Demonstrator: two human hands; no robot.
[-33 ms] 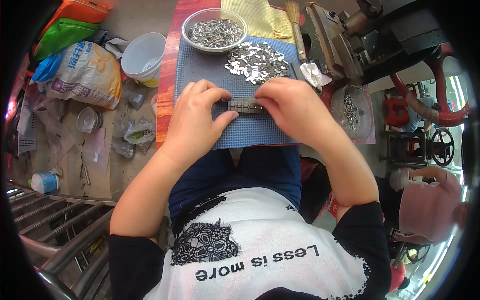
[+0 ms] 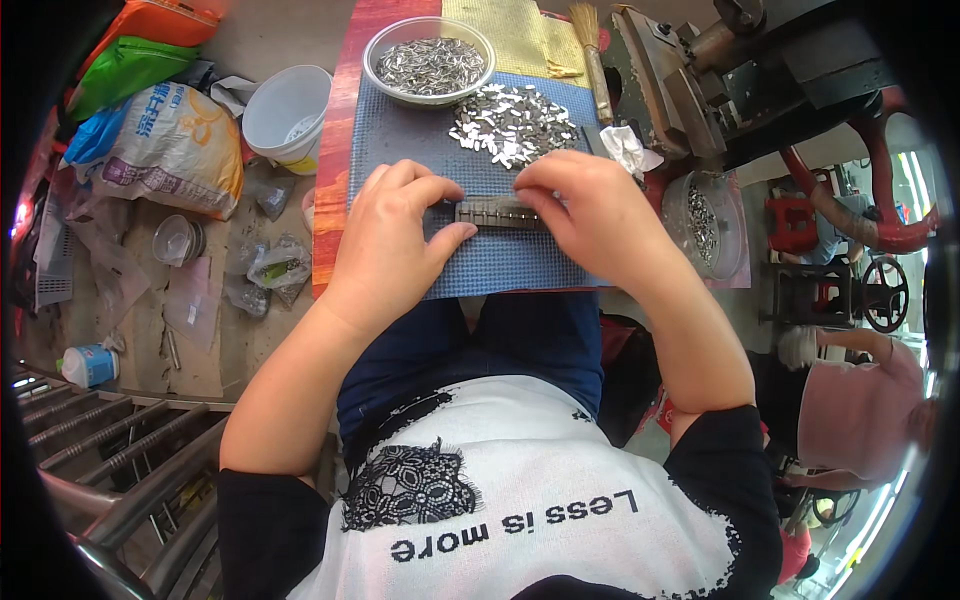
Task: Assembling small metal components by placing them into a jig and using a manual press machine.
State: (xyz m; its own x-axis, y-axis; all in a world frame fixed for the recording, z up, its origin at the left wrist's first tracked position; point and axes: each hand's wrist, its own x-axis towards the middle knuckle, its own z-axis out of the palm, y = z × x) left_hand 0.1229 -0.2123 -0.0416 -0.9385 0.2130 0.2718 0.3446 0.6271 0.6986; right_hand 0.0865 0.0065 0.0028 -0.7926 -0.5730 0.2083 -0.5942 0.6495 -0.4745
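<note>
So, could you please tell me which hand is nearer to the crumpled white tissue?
Right. The right hand is just short of the crumpled white tissue; the left hand is farther left, across the blue textured mat.

Bar (image 2: 485, 214) on mat (image 2: 480, 268), pcs (image 2: 515, 125) bhd

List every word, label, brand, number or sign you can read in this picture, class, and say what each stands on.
White-and-black shirt: dark lettering across the front, upside down in this view; legible, wording not copied here.
White-and-orange sack: large blue characters; wording not copied here.
Blue-and-white container: any markings are too small to read.
</note>
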